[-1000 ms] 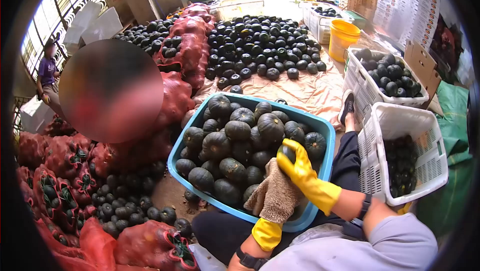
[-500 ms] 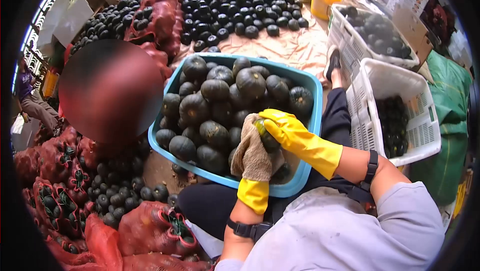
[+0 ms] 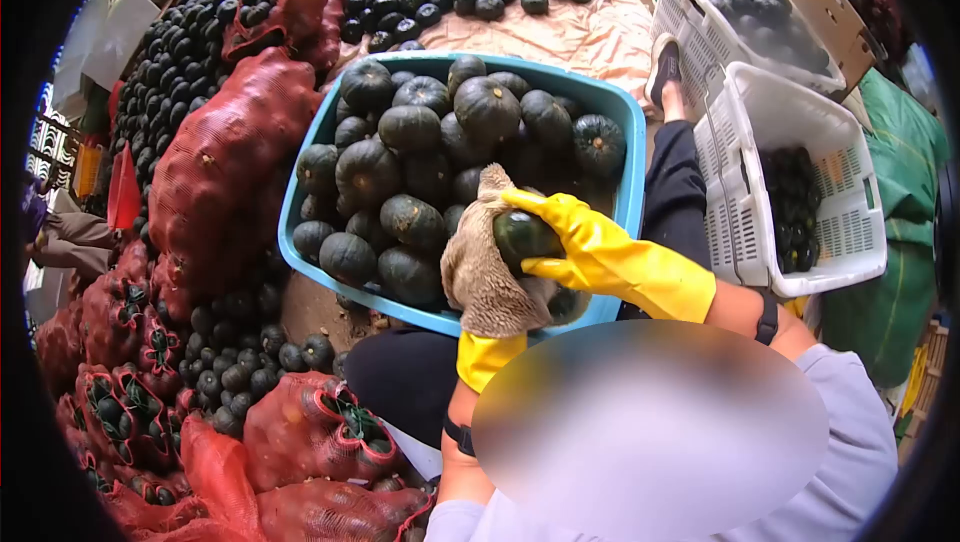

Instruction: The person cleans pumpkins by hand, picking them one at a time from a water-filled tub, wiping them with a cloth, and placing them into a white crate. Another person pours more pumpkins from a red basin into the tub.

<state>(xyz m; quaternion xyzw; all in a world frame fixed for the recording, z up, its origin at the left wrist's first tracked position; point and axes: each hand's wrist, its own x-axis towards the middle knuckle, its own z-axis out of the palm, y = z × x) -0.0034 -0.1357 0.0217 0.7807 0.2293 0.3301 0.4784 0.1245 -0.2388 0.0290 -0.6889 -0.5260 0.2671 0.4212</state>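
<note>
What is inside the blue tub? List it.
The tub holds a heap of dark green squashes. The right hand, the squash it grips and a cloth cover the near corner; the heap hides the floor.

1. Centre frame: a smooth, shiny yellow rubber glove covers the right hand (image 3: 572, 242); a matching cuff shows at the left hand (image 3: 487, 354).
2. Rough, matt brown terry cloth (image 3: 485, 282) meets a glossy dark-green squash (image 3: 522, 237).
3. Smooth blue plastic tub (image 3: 632, 132).
4. Right: white perforated plastic crates (image 3: 745, 202). Left: red woven mesh sacks (image 3: 225, 157).
</note>
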